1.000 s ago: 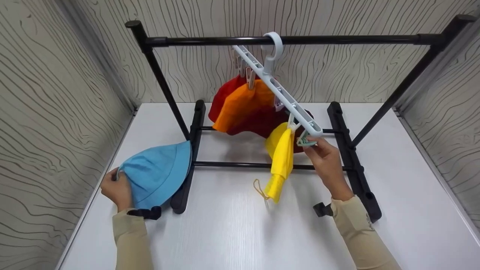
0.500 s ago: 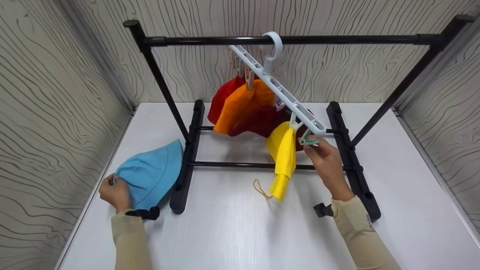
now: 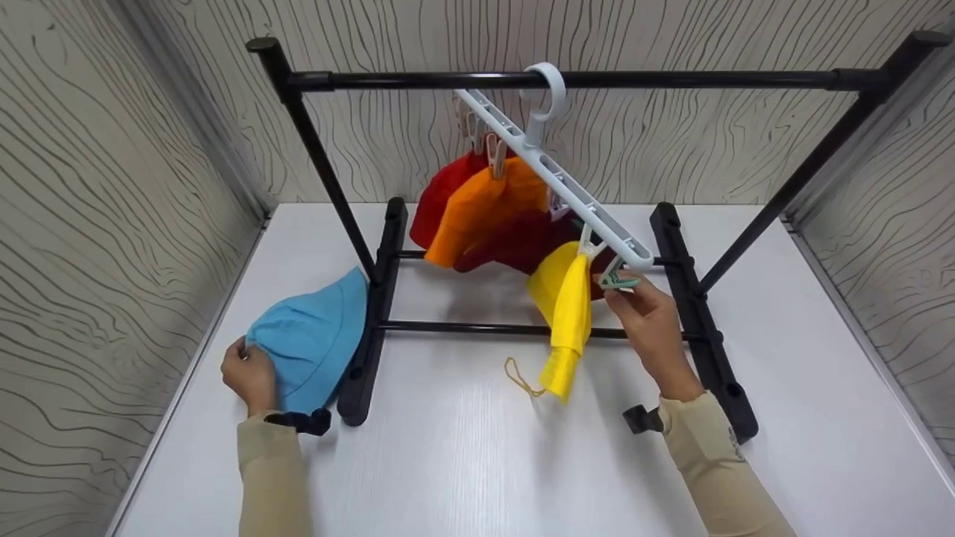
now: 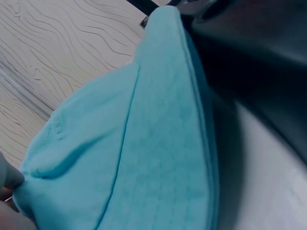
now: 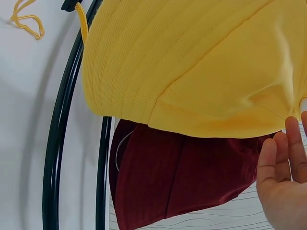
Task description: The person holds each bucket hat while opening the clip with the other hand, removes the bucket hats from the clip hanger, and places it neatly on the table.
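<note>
Low at the left, my left hand (image 3: 250, 377) pinches a light blue bucket hat (image 3: 313, 335) by its crown, with the brim toward the rack. In the left wrist view the hat's brim (image 4: 163, 129) fills the middle, and only some fingertips (image 4: 10, 175) show. My right hand (image 3: 653, 335) pinches a green clothespin (image 3: 618, 282) at the near end of a pale blue clip hanger (image 3: 574, 198). Beside that hand hangs a yellow hat (image 3: 567, 313) from a white clothespin (image 3: 588, 242). A maroon hat (image 5: 177, 177) hangs behind it.
The hanger hooks over the top bar (image 3: 694, 79) of a black rack and lies slantwise across it. Orange (image 3: 477, 212) and red (image 3: 436, 198) hats hang at its far part. The rack's left foot (image 3: 362, 380) stands close to the blue hat. Patterned walls (image 3: 112, 261) enclose the white table (image 3: 462, 462).
My left hand shifted slightly left with the blue hat, then back to the right. The hanger's near end has swung a little right with the green clothespin; the right hand stays nearly still.
</note>
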Action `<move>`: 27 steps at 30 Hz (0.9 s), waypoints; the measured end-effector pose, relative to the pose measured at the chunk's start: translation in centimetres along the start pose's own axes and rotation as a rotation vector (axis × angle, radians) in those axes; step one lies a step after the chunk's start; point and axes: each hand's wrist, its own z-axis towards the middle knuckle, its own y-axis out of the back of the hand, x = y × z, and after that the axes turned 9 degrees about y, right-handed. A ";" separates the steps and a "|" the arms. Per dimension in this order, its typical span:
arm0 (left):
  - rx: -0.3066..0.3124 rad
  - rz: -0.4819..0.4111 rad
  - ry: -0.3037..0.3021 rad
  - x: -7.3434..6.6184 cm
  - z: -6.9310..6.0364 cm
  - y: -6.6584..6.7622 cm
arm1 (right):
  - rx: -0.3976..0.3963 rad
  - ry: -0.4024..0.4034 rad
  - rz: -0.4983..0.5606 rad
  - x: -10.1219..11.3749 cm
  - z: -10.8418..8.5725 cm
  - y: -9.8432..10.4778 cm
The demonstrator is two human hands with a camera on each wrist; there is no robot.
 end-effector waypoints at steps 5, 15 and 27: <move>0.078 -0.004 0.011 0.3 0.3 -0.3 | -0.014 -0.015 0.002 0.0 -0.1 0.0; 0.231 0.078 -0.023 0.4 0.5 -0.2 | -0.008 0.029 0.022 -0.3 -0.1 0.1; 0.239 0.185 0.003 0.3 0.5 0.2 | -0.021 -0.048 -0.013 -0.2 -0.3 0.2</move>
